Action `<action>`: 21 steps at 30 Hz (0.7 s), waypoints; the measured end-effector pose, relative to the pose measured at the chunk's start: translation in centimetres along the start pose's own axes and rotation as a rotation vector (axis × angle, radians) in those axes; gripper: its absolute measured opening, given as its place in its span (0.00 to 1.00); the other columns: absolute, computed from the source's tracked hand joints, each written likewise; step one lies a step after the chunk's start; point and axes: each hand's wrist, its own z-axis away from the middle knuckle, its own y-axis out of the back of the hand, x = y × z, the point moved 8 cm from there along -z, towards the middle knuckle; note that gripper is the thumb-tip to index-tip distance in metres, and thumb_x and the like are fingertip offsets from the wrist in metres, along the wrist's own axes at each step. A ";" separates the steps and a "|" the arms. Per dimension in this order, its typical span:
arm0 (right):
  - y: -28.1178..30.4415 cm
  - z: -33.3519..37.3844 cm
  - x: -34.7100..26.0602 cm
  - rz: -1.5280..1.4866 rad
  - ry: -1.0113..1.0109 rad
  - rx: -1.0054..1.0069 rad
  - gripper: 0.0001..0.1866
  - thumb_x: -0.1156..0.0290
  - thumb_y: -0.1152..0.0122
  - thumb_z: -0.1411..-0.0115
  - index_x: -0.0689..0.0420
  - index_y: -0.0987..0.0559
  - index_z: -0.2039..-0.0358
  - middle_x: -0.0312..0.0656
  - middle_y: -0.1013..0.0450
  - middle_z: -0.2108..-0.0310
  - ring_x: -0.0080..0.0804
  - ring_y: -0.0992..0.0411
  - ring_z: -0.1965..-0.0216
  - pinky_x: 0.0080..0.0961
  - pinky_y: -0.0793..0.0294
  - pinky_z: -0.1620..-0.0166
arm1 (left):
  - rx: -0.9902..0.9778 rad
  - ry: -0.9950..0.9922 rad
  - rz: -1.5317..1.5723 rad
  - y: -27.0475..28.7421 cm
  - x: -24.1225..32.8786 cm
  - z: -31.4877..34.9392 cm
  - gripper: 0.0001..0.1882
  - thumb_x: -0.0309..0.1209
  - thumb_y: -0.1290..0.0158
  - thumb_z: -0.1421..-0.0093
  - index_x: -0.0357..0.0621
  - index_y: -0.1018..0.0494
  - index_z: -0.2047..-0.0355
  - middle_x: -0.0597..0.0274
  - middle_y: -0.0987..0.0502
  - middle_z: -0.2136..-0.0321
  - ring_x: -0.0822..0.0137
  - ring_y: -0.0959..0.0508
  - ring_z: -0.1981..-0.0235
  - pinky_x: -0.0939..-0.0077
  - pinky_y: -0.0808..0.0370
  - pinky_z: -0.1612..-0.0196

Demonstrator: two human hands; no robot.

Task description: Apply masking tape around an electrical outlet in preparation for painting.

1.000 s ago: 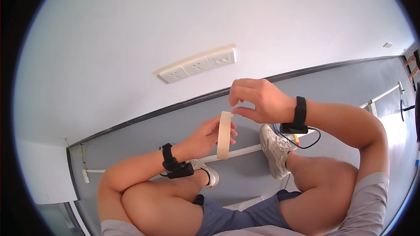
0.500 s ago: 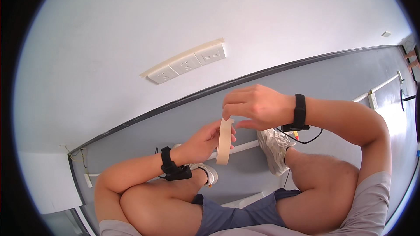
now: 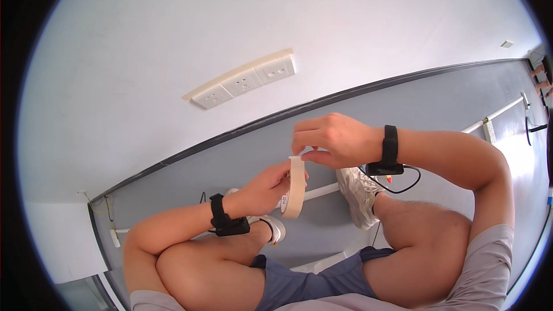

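My left hand (image 3: 268, 187) grips a roll of cream masking tape (image 3: 296, 190), held on edge, with the fingers inside its ring and partly hidden behind it. Above the roll, my right hand (image 3: 343, 141) has its thumb and fingertips drawn together at the tape's upper edge, where a small loose end shows. Ahead on the white wall, a strip of the same cream tape (image 3: 239, 74) runs along the upper edge of a row of white wall sockets (image 3: 243, 83).
A dark skirting strip (image 3: 259, 116) separates wall from grey floor (image 3: 190, 167). A white conduit (image 3: 319, 192) crosses the floor beneath my hands, past my shoes (image 3: 356, 198). Black wrist straps with a cable (image 3: 412, 187) are on my arms. Cables hang at the left corner (image 3: 109, 207).
The roll has turned slightly, so its printed inner side now shows. My right thumb has come in against the loose tape end, closing toward the fingertips.
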 end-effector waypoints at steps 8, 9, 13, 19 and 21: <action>-1.0 0.4 1.5 -0.099 -0.109 -0.007 0.07 0.76 0.31 0.37 0.59 0.19 0.59 0.42 0.20 0.62 0.40 0.19 0.66 0.35 0.18 0.64 | -0.002 -0.007 -0.130 -0.3 0.3 0.2 0.13 0.22 0.58 0.23 0.40 0.29 0.42 0.61 0.23 0.50 0.68 0.21 0.47 0.67 0.21 0.41; -1.1 0.4 1.7 -0.152 -0.126 -0.010 0.07 0.76 0.32 0.38 0.59 0.18 0.59 0.41 0.19 0.62 0.38 0.19 0.66 0.33 0.18 0.64 | 0.004 -0.021 -0.168 -0.4 0.6 0.4 0.14 0.22 0.58 0.23 0.40 0.29 0.42 0.60 0.23 0.50 0.68 0.21 0.47 0.67 0.21 0.42; -1.3 0.6 2.3 -0.253 -0.275 -0.037 0.08 0.76 0.34 0.39 0.59 0.18 0.58 0.40 0.17 0.63 0.34 0.18 0.64 0.31 0.19 0.63 | 0.026 -0.011 -0.177 -0.4 0.6 0.3 0.14 0.22 0.59 0.23 0.40 0.28 0.42 0.60 0.22 0.50 0.68 0.21 0.48 0.68 0.23 0.42; -2.3 0.8 3.4 -0.293 -0.378 -0.047 0.08 0.76 0.35 0.39 0.60 0.18 0.58 0.40 0.17 0.64 0.31 0.18 0.63 0.30 0.20 0.64 | 0.069 -0.045 -0.292 -0.1 1.0 0.7 0.14 0.23 0.58 0.23 0.42 0.28 0.42 0.59 0.21 0.52 0.68 0.21 0.49 0.68 0.25 0.42; -2.6 0.7 3.5 -0.326 -0.414 -0.033 0.08 0.75 0.35 0.38 0.60 0.18 0.58 0.40 0.17 0.64 0.31 0.18 0.64 0.29 0.20 0.64 | 0.065 -0.056 -0.281 -0.1 0.6 0.7 0.14 0.23 0.58 0.23 0.43 0.28 0.41 0.59 0.20 0.53 0.67 0.21 0.50 0.68 0.25 0.43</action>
